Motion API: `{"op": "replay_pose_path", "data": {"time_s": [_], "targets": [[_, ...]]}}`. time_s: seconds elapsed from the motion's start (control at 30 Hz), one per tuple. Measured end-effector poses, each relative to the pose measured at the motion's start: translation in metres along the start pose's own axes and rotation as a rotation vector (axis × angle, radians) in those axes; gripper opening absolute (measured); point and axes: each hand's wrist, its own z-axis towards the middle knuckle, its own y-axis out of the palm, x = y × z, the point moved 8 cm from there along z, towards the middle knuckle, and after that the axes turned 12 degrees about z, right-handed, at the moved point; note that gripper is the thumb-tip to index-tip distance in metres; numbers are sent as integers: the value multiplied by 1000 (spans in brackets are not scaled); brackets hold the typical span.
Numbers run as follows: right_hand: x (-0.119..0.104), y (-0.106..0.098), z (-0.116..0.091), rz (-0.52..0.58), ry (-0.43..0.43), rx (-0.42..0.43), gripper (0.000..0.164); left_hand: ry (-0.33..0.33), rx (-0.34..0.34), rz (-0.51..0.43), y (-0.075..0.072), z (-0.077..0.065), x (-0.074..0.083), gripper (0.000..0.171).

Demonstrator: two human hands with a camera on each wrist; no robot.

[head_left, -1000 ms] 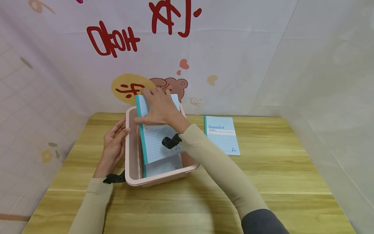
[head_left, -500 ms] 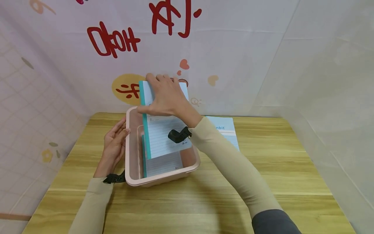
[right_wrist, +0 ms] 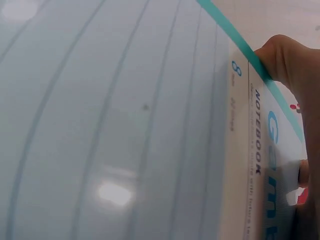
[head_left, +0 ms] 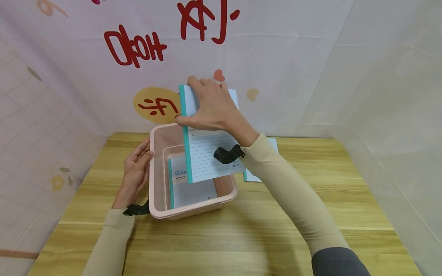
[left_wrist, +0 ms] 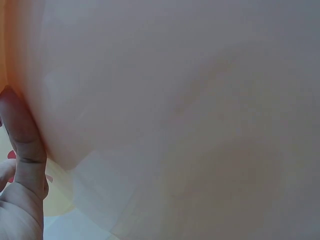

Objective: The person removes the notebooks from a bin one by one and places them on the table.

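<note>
A pale blue notebook (head_left: 212,153) with a teal spine is held up in my right hand (head_left: 214,107). The thumb hooks the spine edge and the other fingers curl over the top edge. The held notebook overlaps the right part of a pink plastic basin (head_left: 154,184) in the head view. Inside the basin lies another notebook (head_left: 193,193), partly covered by the held one. My left hand (head_left: 135,166) grips the basin's left rim, thumb on top. Close up, the right wrist view shows the notebook cover (right_wrist: 125,100) with its ruled lines and the word NOTEBOOK.
A third notebook (head_left: 252,176) lies on the wooden table (head_left: 310,184) right of the basin, mostly behind the right forearm. A printed white cloth wall (head_left: 276,57) rises directly behind the table, with more cloth on both sides.
My right hand has lifted the notebook up and to the right out of the basin, uncovering more of the notebook inside. The left hand and basin stay nearly in place.
</note>
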Motion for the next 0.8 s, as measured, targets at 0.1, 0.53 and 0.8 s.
{"op": "replay_pose_path", "data": {"time_s": [0.1, 0.53, 0.8], "targets": [[6, -8, -6, -20, -12, 14, 72, -2, -5, -1, 0, 0, 0, 63], [75, -42, -35, -81, 68, 45, 73, 6, -3, 1, 0, 3, 1, 63], [136, -51, -61, -108, 171, 41, 67, -5, -7, 11, 0, 2, 1, 62]]}}
